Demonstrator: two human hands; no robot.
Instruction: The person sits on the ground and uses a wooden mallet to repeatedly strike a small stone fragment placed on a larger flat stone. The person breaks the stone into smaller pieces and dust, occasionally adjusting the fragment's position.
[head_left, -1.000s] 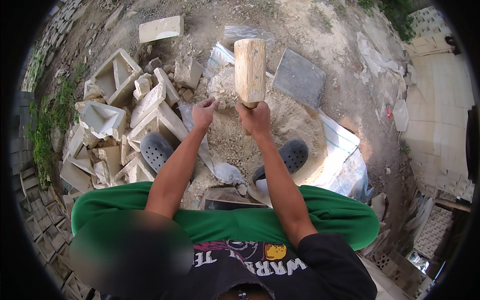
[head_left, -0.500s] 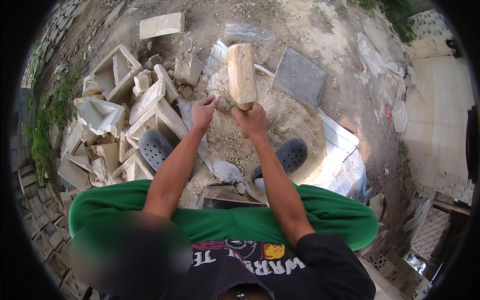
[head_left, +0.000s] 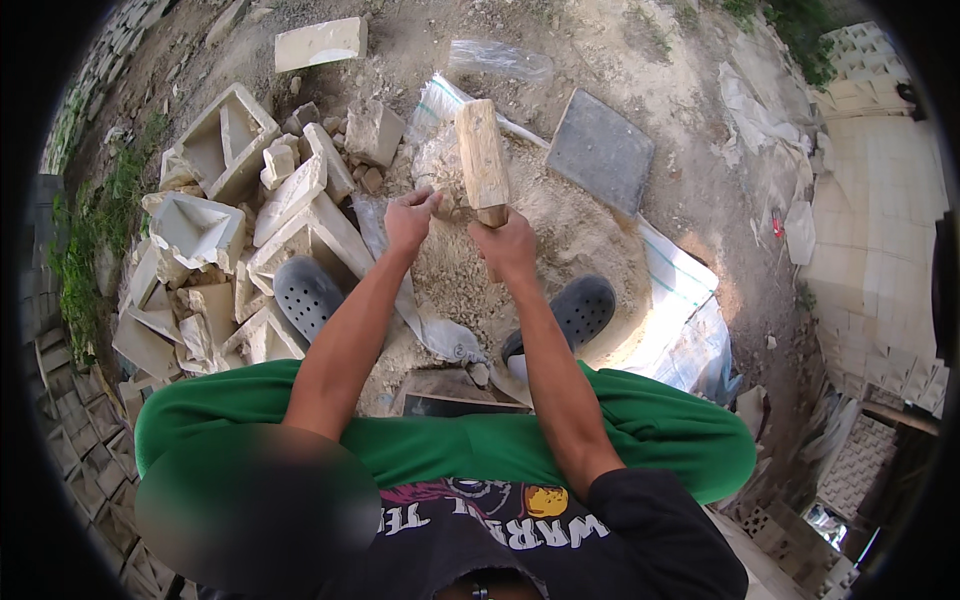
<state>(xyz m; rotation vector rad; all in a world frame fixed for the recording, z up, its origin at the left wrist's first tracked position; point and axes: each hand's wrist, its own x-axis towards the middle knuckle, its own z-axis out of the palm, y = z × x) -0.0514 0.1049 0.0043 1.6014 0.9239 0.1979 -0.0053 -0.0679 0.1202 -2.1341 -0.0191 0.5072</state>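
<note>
The right hand (head_left: 505,243) is clenching the handle of a wooden mallet (head_left: 482,155), whose head is hanging over a heap of crushed stone (head_left: 540,215). The left hand (head_left: 410,217) is hovering just beside it, fingers loosely curled, grasping nothing. Broken hollow blocks (head_left: 225,140) are lying to the left.

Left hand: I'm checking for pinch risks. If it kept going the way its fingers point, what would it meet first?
The left hand points up and right toward the wooden mallet. Its head looks first in line, though depth is unclear and the rubble pile may lie beneath.
</note>
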